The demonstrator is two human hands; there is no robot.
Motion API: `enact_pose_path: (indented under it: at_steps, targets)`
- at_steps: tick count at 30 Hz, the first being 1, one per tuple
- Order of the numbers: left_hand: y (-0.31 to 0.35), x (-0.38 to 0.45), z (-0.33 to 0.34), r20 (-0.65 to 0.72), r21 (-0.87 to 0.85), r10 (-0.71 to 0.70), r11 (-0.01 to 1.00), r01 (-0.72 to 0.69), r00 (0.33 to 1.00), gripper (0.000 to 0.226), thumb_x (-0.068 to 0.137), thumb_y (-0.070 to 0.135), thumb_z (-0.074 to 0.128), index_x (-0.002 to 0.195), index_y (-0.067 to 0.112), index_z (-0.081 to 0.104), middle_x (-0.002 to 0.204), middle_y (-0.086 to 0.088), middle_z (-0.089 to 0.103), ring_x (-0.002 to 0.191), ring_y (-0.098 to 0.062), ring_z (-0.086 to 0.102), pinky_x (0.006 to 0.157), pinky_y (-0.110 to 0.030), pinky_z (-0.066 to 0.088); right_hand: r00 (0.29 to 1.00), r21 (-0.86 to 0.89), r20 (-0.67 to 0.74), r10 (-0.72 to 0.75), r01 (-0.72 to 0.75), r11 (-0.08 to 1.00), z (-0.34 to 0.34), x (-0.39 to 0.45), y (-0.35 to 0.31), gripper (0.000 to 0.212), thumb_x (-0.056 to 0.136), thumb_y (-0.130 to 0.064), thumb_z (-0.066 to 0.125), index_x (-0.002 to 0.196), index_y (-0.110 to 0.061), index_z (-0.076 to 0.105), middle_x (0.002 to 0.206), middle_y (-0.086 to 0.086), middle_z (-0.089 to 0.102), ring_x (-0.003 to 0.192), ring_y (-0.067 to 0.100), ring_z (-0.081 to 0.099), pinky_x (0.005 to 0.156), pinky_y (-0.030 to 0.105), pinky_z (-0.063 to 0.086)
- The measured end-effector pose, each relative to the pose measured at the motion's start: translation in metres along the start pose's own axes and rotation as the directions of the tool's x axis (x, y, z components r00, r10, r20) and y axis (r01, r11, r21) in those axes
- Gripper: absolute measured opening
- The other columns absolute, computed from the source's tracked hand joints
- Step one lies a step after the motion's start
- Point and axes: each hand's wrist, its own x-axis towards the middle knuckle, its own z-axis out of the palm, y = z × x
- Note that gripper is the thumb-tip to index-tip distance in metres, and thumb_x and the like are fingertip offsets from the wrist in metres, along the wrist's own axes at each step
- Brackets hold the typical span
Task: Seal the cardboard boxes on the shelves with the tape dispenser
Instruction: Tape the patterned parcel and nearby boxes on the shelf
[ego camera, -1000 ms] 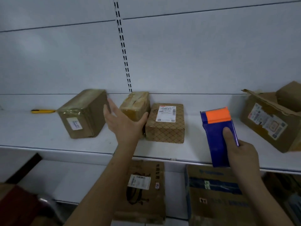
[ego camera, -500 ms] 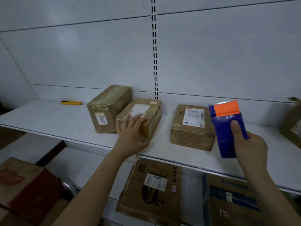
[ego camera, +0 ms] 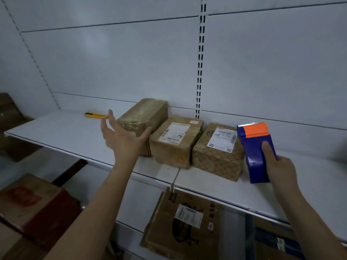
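Three cardboard boxes stand in a row on the white shelf (ego camera: pixel 62 136): a taped tall box (ego camera: pixel 150 113) on the left, a flat box with a white label (ego camera: pixel 178 139) in the middle, and a lattice-patterned box (ego camera: pixel 216 158) on the right. My left hand (ego camera: pixel 122 137) is spread open in front of the tall box's near end, thumb toward the middle box. My right hand (ego camera: pixel 279 169) grips a blue tape dispenser with an orange top (ego camera: pixel 255 147), held upright just right of the patterned box.
A yellow utility knife (ego camera: pixel 94 115) lies on the shelf at the back left. Below the shelf stand a labelled cardboard box (ego camera: pixel 184 226), a box with blue print (ego camera: pixel 277 243) and dark red boxes (ego camera: pixel 37 205) at the lower left.
My left hand let go of the middle box, which now sits between the other two, and moved left to the tall box. The view has shifted left; the dispenser stays in my right hand.
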Motion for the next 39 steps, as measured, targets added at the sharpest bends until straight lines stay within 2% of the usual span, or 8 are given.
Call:
enact_pose_path:
  at_steps: [3,8,12,17,20,23,30,39]
  targets:
    - [-0.013,0.018,0.007,0.247,-0.189,-0.197,0.950,0.247,0.949,0.138,0.061,0.052,0.091,0.159,0.017,0.000,0.157,-0.016,0.030,0.142,-0.030,0.037,0.115,-0.047,0.038,1.000,0.000,-0.006,-0.007,0.007,1.000,0.008,0.001,-0.004,0.056,0.097,-0.053,0.044,0.067,-0.006,0.049,0.067,0.009,0.055,0.059,0.020,0.050,0.052,0.028,0.032]
    - [-0.029,0.050,-0.015,0.174,-0.397,-0.353,0.830,0.393,0.919,0.116,0.047,0.062,0.091,0.137,0.006,0.042,0.121,-0.006,0.065,0.104,-0.017,0.067,0.083,-0.036,0.060,0.999,-0.013,-0.042,0.003,-0.003,1.000,0.007,0.005,-0.005,0.063,0.096,-0.055,0.044,0.066,0.000,0.050,0.065,0.011,0.052,0.059,0.023,0.047,0.053,0.029,0.032]
    - [-0.043,0.059,-0.037,0.035,-0.348,-0.068,0.934,0.076,0.997,0.090,0.061,0.041,0.095,0.128,0.017,0.040,0.126,0.001,0.056,0.107,-0.006,0.060,0.084,-0.013,0.052,0.999,-0.016,-0.043,-0.016,0.015,1.000,0.011,0.004,-0.003,0.071,0.096,-0.057,0.046,0.077,0.010,0.056,0.064,0.011,0.051,0.059,0.022,0.047,0.053,0.028,0.033]
    - [-0.065,0.043,-0.026,0.217,0.337,0.370,0.840,-0.425,0.903,0.096,0.058,0.046,0.074,0.141,0.023,0.031,0.150,-0.014,0.030,0.141,-0.043,0.023,0.111,-0.067,0.022,0.999,-0.018,-0.026,-0.032,0.032,0.999,0.012,0.006,-0.005,0.085,0.084,-0.068,0.044,0.082,0.016,0.057,0.063,0.010,0.050,0.059,0.021,0.046,0.056,0.027,0.034]
    - [-0.077,0.033,-0.020,0.470,0.273,0.256,0.868,-0.415,0.845,0.095,0.061,0.059,0.075,0.141,0.036,0.031,0.152,-0.003,0.024,0.145,-0.036,0.009,0.110,-0.069,0.024,0.999,0.003,-0.017,-0.032,0.032,0.999,0.013,0.007,-0.002,0.084,0.091,-0.065,0.048,0.087,0.018,0.058,0.065,0.012,0.052,0.060,0.023,0.047,0.056,0.028,0.034]
    - [-0.069,0.037,-0.021,0.379,0.169,0.210,0.942,-0.291,0.901,0.086,0.067,0.072,0.068,0.138,0.034,0.038,0.140,0.000,0.037,0.136,-0.026,0.025,0.108,-0.056,0.038,0.999,0.019,-0.028,-0.029,0.029,0.999,0.014,0.009,-0.001,0.075,0.096,-0.056,0.042,0.088,0.017,0.058,0.068,0.012,0.053,0.061,0.022,0.049,0.054,0.028,0.034]
    - [-0.055,0.042,-0.012,0.309,0.137,0.262,0.939,-0.315,0.914,0.045,0.091,0.032,0.070,0.133,0.018,0.062,0.133,-0.008,0.045,0.131,-0.025,0.040,0.099,-0.050,0.050,1.000,0.071,-0.019,0.005,-0.003,0.997,0.025,0.013,0.000,0.066,0.093,-0.060,0.042,0.086,0.003,0.057,0.075,0.012,0.058,0.065,0.021,0.053,0.056,0.027,0.037]
    - [-0.050,0.068,-0.014,0.419,0.184,0.193,0.939,-0.291,0.887,0.048,0.089,0.049,0.069,0.130,0.024,0.064,0.140,-0.010,0.045,0.135,-0.019,0.034,0.105,-0.023,0.025,0.999,0.125,-0.008,0.043,-0.042,0.991,0.024,0.009,-0.010,0.059,0.095,-0.057,0.044,0.069,-0.005,0.051,0.069,0.006,0.057,0.062,0.017,0.052,0.052,0.029,0.035]
